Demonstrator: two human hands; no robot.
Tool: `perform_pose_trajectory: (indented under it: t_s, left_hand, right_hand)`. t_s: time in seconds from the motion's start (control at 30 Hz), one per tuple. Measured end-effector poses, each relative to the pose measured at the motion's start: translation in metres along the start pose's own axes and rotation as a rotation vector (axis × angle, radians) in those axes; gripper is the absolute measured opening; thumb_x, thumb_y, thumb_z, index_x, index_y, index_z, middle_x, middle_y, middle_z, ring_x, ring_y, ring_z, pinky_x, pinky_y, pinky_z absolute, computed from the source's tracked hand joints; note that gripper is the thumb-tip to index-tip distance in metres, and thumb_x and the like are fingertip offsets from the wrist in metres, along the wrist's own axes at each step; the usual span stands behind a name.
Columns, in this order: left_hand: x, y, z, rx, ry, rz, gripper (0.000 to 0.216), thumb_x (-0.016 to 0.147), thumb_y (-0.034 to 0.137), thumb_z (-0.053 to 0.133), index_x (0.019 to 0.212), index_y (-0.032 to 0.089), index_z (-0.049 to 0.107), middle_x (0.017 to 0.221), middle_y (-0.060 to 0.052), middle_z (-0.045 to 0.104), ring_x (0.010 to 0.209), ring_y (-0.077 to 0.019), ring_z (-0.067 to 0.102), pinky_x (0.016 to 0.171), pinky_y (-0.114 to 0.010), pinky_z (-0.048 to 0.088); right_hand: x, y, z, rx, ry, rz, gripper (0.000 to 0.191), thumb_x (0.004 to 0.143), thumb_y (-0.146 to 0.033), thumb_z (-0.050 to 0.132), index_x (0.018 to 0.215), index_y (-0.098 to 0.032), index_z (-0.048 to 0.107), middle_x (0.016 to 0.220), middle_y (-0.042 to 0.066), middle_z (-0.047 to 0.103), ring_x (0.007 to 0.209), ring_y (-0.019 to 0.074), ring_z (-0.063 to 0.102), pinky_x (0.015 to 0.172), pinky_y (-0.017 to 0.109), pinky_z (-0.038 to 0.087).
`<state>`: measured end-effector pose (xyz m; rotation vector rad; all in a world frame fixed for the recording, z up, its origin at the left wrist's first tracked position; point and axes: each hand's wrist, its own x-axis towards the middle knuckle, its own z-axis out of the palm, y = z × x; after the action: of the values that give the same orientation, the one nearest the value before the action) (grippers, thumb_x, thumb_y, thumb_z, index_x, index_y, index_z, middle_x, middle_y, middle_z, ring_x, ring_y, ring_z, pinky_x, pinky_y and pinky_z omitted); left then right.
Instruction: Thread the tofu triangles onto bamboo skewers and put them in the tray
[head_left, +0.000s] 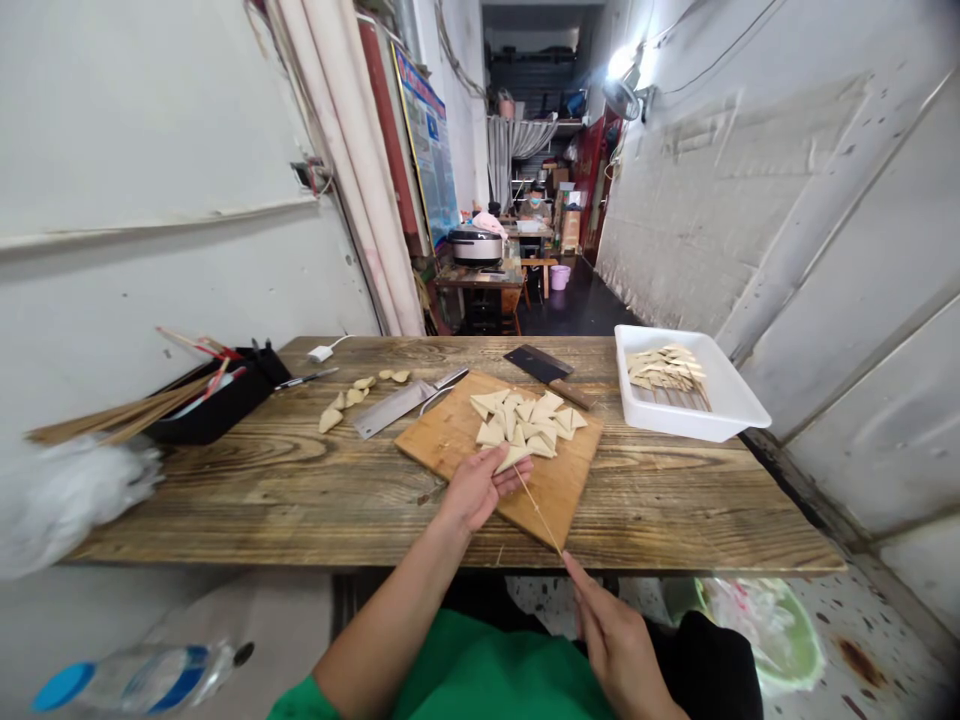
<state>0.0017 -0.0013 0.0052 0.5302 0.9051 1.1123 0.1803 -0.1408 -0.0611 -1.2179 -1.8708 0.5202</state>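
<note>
Between its thumb and fingers my left hand (478, 488) holds a pale tofu triangle (513, 457) over the front of the wooden cutting board (442, 440). My right hand (611, 625) grips the near end of a thin wooden skewer (541, 517). The skewer slants up and left, its far end at the held triangle; how deep it sits inside cannot be told. A pile of similar pale triangles (525, 415) lies on the board just beyond my left hand. A cleaver with a wooden handle (551, 375) rests across the board's far edge.
A second cleaver (405, 403) lies left of the board, near several pale pieces (345, 400). At right stands a white tub (697, 425) with skewered triangles (666, 368). A black box (202, 420) of skewers is at left. Farther back, a person (535, 207) sits at another table.
</note>
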Motion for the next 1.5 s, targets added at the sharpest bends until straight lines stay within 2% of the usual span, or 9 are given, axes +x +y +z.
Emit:
perform_pose_trajectory:
  t_s: [0.3, 0.53, 0.87, 1.0, 1.3, 1.5]
  left_hand:
    - [-0.002, -0.003, 0.002, 0.057, -0.027, 0.037, 0.015, 0.083, 0.018, 0.051, 0.085, 0.005, 0.059, 0.083, -0.015, 0.067, 0.075, -0.0183, 0.066, 0.070, -0.029, 0.054]
    - [-0.001, -0.007, 0.001, 0.117, -0.050, 0.047, 0.018, 0.080, 0.022, 0.056, 0.084, 0.006, 0.061, 0.080, -0.013, 0.067, 0.074, -0.0186, 0.065, 0.069, -0.029, 0.054]
    - [-0.004, -0.016, 0.001, 0.120, -0.080, 0.004, 0.018, 0.079, 0.023, 0.057, 0.084, 0.006, 0.060, 0.083, -0.014, 0.067, 0.075, -0.0186, 0.065, 0.068, -0.027, 0.053]
    - [-0.005, -0.020, 0.000, 0.129, -0.100, -0.001, 0.020, 0.079, 0.025, 0.058, 0.085, 0.007, 0.061, 0.084, -0.015, 0.067, 0.076, -0.0186, 0.065, 0.067, -0.027, 0.053]
    - [-0.011, -0.028, 0.006, 0.122, -0.123, -0.034, 0.023, 0.077, 0.028, 0.061, 0.085, 0.007, 0.061, 0.086, -0.016, 0.067, 0.075, -0.0190, 0.065, 0.071, -0.030, 0.052]
    - [-0.021, -0.043, 0.009, 0.146, -0.176, -0.081, 0.031, 0.073, 0.035, 0.064, 0.085, 0.006, 0.061, 0.086, -0.016, 0.067, 0.078, -0.0210, 0.065, 0.071, -0.031, 0.051]
  right_hand:
    - [-0.001, 0.000, 0.000, 0.008, -0.011, 0.032, 0.043, 0.091, -0.017, 0.032, 0.133, -0.014, 0.043, 0.057, 0.000, 0.056, 0.048, 0.0112, 0.053, 0.049, 0.019, 0.047]
    - [-0.003, 0.000, 0.001, 0.016, -0.016, 0.051, 0.043, 0.090, -0.016, 0.031, 0.131, -0.010, 0.045, 0.058, 0.002, 0.058, 0.048, 0.0112, 0.055, 0.050, 0.019, 0.048]
    - [-0.003, -0.001, 0.004, 0.049, 0.016, 0.076, 0.042, 0.092, -0.022, 0.033, 0.131, -0.014, 0.046, 0.061, 0.003, 0.062, 0.048, 0.0105, 0.056, 0.050, 0.018, 0.049]
    - [-0.002, -0.004, 0.003, 0.048, 0.014, 0.073, 0.042, 0.093, -0.024, 0.030, 0.131, -0.014, 0.045, 0.055, 0.001, 0.058, 0.045, 0.0109, 0.054, 0.048, 0.018, 0.048]
    - [-0.010, 0.005, 0.007, 0.051, -0.044, 0.063, 0.043, 0.094, -0.020, 0.027, 0.135, -0.013, 0.039, 0.057, 0.000, 0.056, 0.047, 0.0106, 0.054, 0.051, 0.018, 0.047]
    - [-0.006, 0.002, 0.008, 0.038, 0.020, 0.052, 0.041, 0.095, -0.023, 0.028, 0.133, -0.013, 0.041, 0.055, -0.001, 0.055, 0.045, 0.0100, 0.053, 0.047, 0.016, 0.046]
